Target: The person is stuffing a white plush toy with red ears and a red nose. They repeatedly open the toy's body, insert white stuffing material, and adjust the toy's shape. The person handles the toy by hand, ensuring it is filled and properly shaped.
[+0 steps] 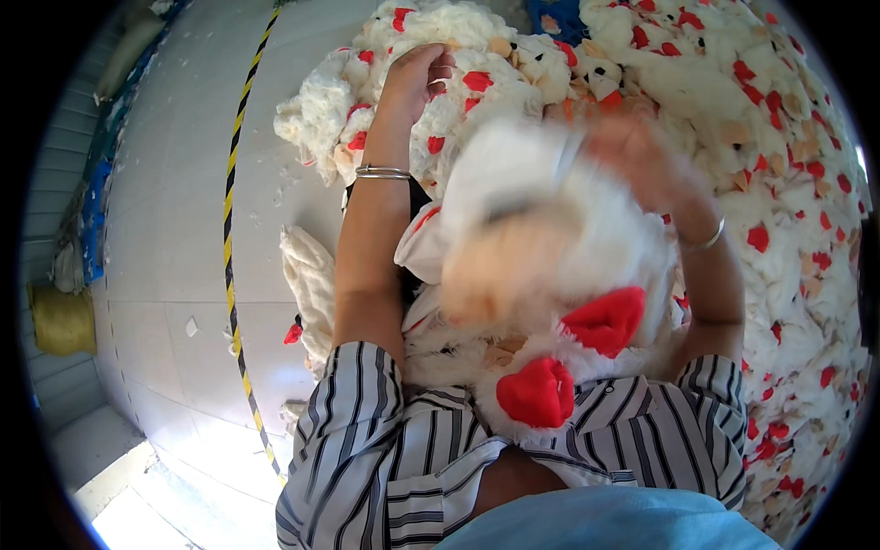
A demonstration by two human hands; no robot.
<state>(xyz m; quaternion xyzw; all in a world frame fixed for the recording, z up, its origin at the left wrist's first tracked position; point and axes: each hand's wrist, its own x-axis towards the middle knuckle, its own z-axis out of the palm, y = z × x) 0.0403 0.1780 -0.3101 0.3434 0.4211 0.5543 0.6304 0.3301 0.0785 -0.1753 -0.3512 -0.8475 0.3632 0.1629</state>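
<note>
A white furry plush animal skin (550, 220), smeared by motion, hangs in front of my chest, with a tan patch on it. Below it, white fur with two red felt pieces (607, 323) lies against my striped shirt. My right hand (642, 160) is at the upper right edge of the blurred plush; its fingers are too smeared to show a grip. Stretched out to the far left, my left hand (423, 78) hovers over a pile of white plush skins (495, 87). Its fingers are loosely curled, with nothing visible in them.
A large heap of white plush pieces with red and tan parts (779, 238) fills the right side. Yellow and black tape (229, 220) runs along the grey floor (174, 238) at left. A yellow bundle (62, 318) sits by the left wall. A white plush piece (307, 284) lies beside my left arm.
</note>
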